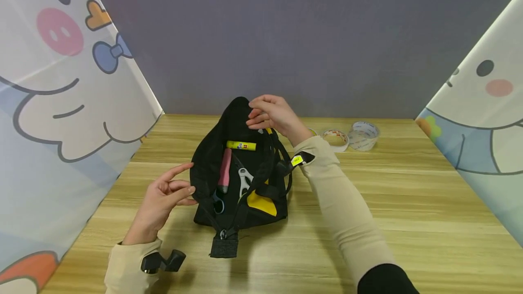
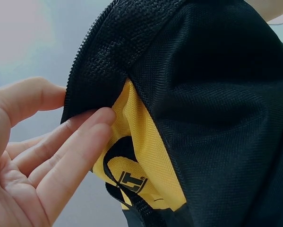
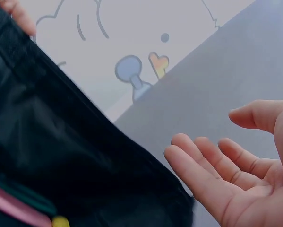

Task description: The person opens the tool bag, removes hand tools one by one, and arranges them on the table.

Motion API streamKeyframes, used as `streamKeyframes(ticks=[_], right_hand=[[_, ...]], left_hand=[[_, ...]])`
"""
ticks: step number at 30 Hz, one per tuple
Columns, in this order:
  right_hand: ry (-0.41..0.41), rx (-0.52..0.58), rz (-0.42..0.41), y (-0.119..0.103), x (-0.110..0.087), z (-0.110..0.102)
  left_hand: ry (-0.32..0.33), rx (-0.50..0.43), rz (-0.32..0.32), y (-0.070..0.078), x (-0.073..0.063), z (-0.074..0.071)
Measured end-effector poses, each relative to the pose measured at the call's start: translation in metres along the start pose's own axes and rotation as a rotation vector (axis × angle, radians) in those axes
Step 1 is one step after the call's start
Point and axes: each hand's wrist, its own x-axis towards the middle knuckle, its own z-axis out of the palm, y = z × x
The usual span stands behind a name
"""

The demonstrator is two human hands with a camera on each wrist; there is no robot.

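A black tool bag (image 1: 208, 153) with yellow panels stands on the table, its zippered mouth spread wide. My left hand (image 1: 165, 198) pinches the left edge of the mouth; in the left wrist view, thumb and fingers lie on either side of the zipper strip (image 2: 91, 61). Just by the bag's far corner is my right hand (image 1: 275, 115), fingers loosely extended, thumb apart, nothing in it. Inside the bag lie a yellow tube (image 1: 241, 145), a pink-handled tool (image 1: 224, 169), a white-handled tool (image 1: 244, 180) and a blue loop handle (image 1: 219, 204).
Right of the bag, near the table's back edge, sit a roll of tape (image 1: 341, 148) and a wider clear tape roll (image 1: 363, 142). A grey panel (image 1: 286, 44) rises behind the wooden table (image 1: 408, 221). Cartoon-printed panels (image 1: 98, 108) flank both sides.
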Motion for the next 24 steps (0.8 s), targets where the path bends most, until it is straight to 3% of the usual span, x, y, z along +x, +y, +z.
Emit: streamKeyframes(ticks=[7,14,24], right_hand=[[-0.019,0.074,0.027,0.009,0.015,0.035],[0.017,0.148,0.055,0.029,0.028,0.052],[0.062,0.038,0.12,0.064,0.036,0.053]], left_hand=[[0.004,-0.008,0.001,0.0,0.0,0.001],[-0.002,0.002,0.008,0.0,0.0,0.001],[-0.01,0.0,0.014,0.0,-0.001,0.0]])
